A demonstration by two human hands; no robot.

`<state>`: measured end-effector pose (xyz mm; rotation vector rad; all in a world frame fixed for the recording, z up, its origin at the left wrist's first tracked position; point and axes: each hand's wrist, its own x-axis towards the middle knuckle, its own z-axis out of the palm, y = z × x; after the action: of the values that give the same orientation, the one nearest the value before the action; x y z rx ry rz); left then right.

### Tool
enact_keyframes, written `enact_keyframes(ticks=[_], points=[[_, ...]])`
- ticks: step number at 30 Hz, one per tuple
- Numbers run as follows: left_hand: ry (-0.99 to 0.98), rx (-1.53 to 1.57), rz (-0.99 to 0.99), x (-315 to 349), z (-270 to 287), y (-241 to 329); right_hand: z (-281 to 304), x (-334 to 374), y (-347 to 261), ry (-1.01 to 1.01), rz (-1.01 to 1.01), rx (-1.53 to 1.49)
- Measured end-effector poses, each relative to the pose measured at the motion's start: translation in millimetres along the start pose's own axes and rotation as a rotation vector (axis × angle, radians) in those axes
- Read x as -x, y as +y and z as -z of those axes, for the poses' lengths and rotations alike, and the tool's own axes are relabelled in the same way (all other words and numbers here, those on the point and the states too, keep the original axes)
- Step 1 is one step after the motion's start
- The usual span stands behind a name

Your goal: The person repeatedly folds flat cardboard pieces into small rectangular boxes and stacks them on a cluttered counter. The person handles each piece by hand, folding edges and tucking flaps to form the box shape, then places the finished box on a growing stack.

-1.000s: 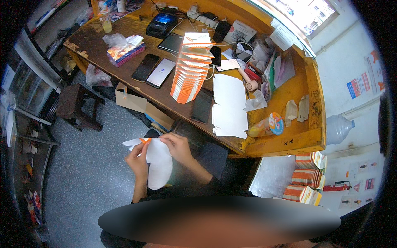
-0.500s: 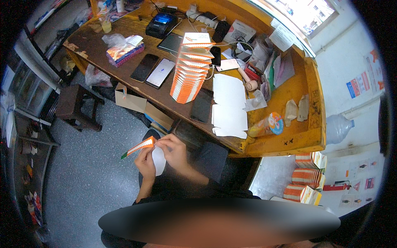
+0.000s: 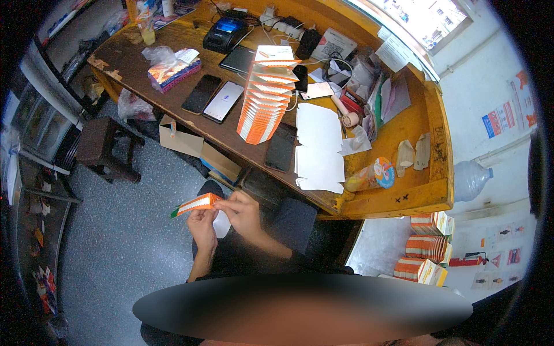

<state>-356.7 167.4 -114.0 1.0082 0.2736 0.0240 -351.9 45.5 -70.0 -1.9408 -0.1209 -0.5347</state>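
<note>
Over my lap, my left hand (image 3: 202,232) grips a partly folded orange-and-white paper carton (image 3: 198,202) from below, its fingers closed on the side. My right hand (image 3: 244,215) pinches the carton's right end between thumb and fingertips. A green tip shows at its left end, and a white flap (image 3: 221,225) hangs down behind the hands. On the desk ahead stands a tall, leaning stack of nested orange-and-white cartons (image 3: 262,109). To its right lie flat white card blanks (image 3: 319,144), overhanging the desk's front edge slightly.
The wooden desk (image 3: 130,69) also bears phones (image 3: 224,101), a pink basket (image 3: 176,75), a black printer (image 3: 225,34) and a lidded cup (image 3: 375,175). More carton stacks (image 3: 427,248) stand at the right. A brown stool (image 3: 107,147) and open cardboard box (image 3: 184,141) are at the left.
The carton in my hands has turned, so its orange side faces up more broadly. My right hand has shifted slightly, and less of the white flap shows.
</note>
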Motion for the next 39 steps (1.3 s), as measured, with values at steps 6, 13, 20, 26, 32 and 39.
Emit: enact_keyframes(ticks=[6,13,20,26,32,39], points=[[-0.143,0.233,0.08,1,-3,-6,4,-1,-2,0.003,-0.022,-0.049],[-0.093,0.175,0.052,-2,-3,-6,8,-8,3,0.002,0.058,-0.008],[0.02,-0.131,-0.072,-2,1,-13,12,-4,0,-0.043,0.179,0.053],[-0.042,-0.022,-0.085,0,-6,-15,20,-8,1,-0.102,0.2,0.037],[-0.066,-0.074,-0.063,5,-20,5,12,-7,-2,0.035,0.24,0.089],[-0.064,-0.04,-0.048,12,-37,19,7,-6,-7,0.107,0.323,0.245]])
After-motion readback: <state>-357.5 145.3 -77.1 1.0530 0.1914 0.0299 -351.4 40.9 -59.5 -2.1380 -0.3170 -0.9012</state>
